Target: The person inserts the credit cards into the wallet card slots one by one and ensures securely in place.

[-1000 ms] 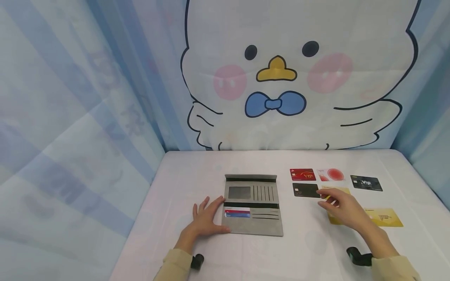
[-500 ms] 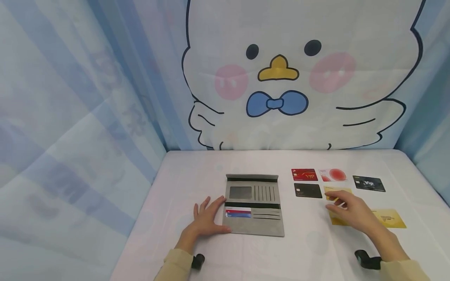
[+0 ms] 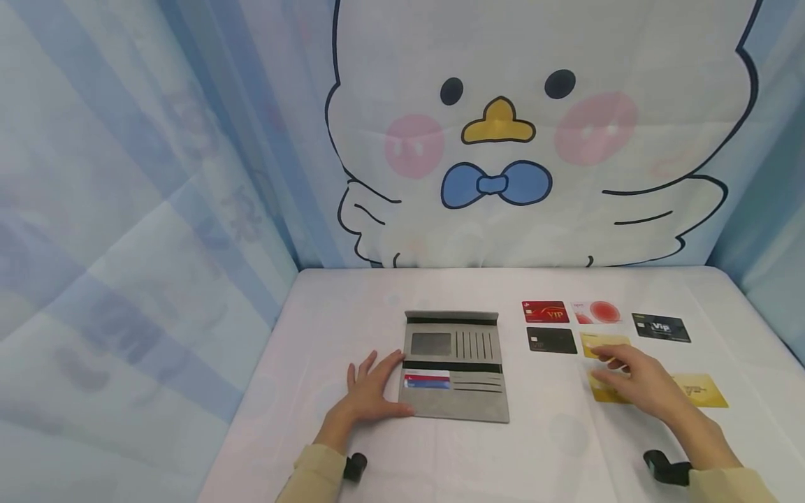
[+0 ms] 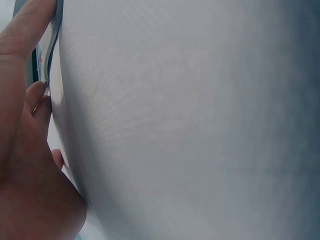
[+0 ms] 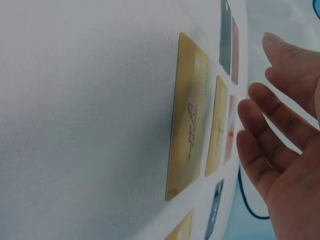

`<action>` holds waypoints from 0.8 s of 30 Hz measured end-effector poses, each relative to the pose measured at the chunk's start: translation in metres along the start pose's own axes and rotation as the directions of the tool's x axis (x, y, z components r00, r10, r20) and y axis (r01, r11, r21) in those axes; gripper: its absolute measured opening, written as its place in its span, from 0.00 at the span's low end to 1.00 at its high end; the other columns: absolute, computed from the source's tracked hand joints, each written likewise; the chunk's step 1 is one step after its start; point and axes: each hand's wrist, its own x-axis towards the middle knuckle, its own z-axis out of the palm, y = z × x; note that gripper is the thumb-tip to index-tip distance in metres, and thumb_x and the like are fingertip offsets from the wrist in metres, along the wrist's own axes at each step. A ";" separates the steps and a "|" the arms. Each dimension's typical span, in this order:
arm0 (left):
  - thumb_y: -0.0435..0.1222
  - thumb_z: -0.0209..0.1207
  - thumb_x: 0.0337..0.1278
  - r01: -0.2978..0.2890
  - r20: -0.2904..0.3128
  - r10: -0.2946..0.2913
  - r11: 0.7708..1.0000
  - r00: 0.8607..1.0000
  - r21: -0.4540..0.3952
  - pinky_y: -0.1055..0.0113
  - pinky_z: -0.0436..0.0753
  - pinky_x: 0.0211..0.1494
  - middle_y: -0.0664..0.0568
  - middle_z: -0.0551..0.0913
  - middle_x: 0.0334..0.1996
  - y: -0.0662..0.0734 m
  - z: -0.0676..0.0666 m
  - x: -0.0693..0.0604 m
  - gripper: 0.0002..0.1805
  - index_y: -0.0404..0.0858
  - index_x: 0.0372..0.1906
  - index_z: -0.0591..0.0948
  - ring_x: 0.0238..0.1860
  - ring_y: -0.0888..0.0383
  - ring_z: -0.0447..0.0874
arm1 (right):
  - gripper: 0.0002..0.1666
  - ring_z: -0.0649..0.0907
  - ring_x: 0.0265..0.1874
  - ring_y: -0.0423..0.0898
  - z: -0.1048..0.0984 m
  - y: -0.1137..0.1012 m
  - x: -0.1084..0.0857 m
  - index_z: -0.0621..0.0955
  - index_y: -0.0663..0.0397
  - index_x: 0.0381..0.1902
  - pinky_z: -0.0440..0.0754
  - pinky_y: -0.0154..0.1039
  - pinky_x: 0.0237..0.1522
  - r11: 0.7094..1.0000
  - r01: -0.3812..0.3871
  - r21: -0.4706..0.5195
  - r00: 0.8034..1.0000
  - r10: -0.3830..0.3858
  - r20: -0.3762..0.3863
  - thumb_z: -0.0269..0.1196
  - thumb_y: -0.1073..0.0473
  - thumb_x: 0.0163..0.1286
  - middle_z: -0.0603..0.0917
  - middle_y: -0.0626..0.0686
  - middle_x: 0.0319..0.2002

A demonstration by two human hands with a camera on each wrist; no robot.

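Observation:
An opened grey wallet [image 3: 453, 405] lies flat on the table, a red, white and blue card [image 3: 426, 379] in one of its slots. My left hand [image 3: 367, 398] rests at its left side, fingers spread; thumb and index fingertip touch the edge. Over the gold cards hovers my right hand [image 3: 648, 381], its fingers loosely bent and holding nothing. Beneath or beside it lie an upper gold card [image 3: 600, 340], a lower gold card [image 3: 606, 392] partly hidden by the hand, and a right-hand gold card [image 3: 701, 391]. The right wrist view shows a gap between fingers and cards.
Behind the gold cards lie a red VIP card [image 3: 545, 311], a white card with a red circle [image 3: 596, 312], a dark card [image 3: 551, 340] and a black VIP card [image 3: 660, 327]. A cartoon-printed curtain [image 3: 497, 237] hangs at the table's far edge.
My right hand has drawn away to the right from beside the dark card, uncovering more of the upper gold card. The left hand and the wallet keep their places.

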 end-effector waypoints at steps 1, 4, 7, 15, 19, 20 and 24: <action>0.56 0.77 0.41 0.000 0.000 0.000 1.000 1.000 0.001 0.31 0.31 0.72 0.50 0.62 0.77 0.000 0.000 0.000 0.56 0.45 0.77 0.64 0.78 0.39 0.43 | 0.30 0.78 0.48 0.60 0.000 0.000 0.000 0.77 0.67 0.61 0.81 0.58 0.47 1.000 -0.001 0.004 1.000 0.001 0.004 0.70 0.54 0.67 0.78 0.68 0.55; 0.55 0.77 0.41 0.001 -0.001 -0.001 1.000 1.000 -0.001 0.31 0.31 0.72 0.49 0.62 0.76 0.001 -0.001 0.000 0.56 0.45 0.77 0.64 0.78 0.39 0.43 | 0.30 0.77 0.49 0.62 -0.001 0.002 -0.002 0.77 0.67 0.61 0.81 0.61 0.49 1.000 -0.004 0.010 1.000 0.004 0.017 0.70 0.55 0.67 0.78 0.68 0.56; 0.55 0.77 0.41 0.002 -0.001 -0.002 1.000 1.000 0.002 0.31 0.31 0.72 0.49 0.62 0.77 0.002 -0.001 0.000 0.56 0.45 0.77 0.64 0.78 0.39 0.43 | 0.31 0.76 0.50 0.63 -0.002 0.005 -0.003 0.77 0.67 0.62 0.80 0.63 0.50 1.000 -0.003 0.012 0.999 0.003 0.034 0.70 0.55 0.66 0.77 0.69 0.57; 0.55 0.77 0.41 -0.001 -0.001 0.001 1.000 1.000 0.004 0.31 0.31 0.72 0.50 0.62 0.77 0.001 -0.002 0.000 0.56 0.45 0.76 0.64 0.78 0.39 0.43 | 0.36 0.74 0.53 0.67 -0.002 0.013 -0.003 0.77 0.67 0.61 0.75 0.70 0.52 1.000 -0.009 -0.021 0.998 0.010 0.069 0.74 0.52 0.61 0.75 0.72 0.59; 0.56 0.77 0.41 -0.004 0.000 0.004 1.000 1.000 0.004 0.31 0.32 0.72 0.50 0.62 0.77 0.001 -0.002 0.000 0.56 0.45 0.77 0.64 0.78 0.39 0.43 | 0.39 0.75 0.53 0.69 -0.002 0.018 -0.001 0.78 0.67 0.60 0.73 0.72 0.54 0.999 -0.002 -0.036 0.997 0.005 0.078 0.76 0.49 0.58 0.75 0.72 0.59; 0.56 0.77 0.41 -0.005 0.000 0.005 1.000 1.000 0.003 0.31 0.32 0.72 0.50 0.62 0.77 0.001 -0.002 0.000 0.56 0.45 0.77 0.64 0.78 0.39 0.43 | 0.39 0.75 0.53 0.70 -0.001 0.020 -0.001 0.78 0.67 0.60 0.72 0.72 0.54 0.999 0.001 -0.039 0.997 0.002 0.080 0.76 0.49 0.57 0.75 0.72 0.58; 0.56 0.77 0.41 -0.004 0.001 0.004 1.000 1.000 0.004 0.31 0.32 0.72 0.50 0.62 0.77 0.001 -0.002 -0.001 0.56 0.45 0.77 0.64 0.78 0.39 0.43 | 0.39 0.73 0.56 0.71 -0.001 0.025 -0.001 0.78 0.67 0.60 0.69 0.73 0.57 0.998 0.018 -0.059 0.997 -0.013 0.079 0.77 0.50 0.57 0.75 0.73 0.58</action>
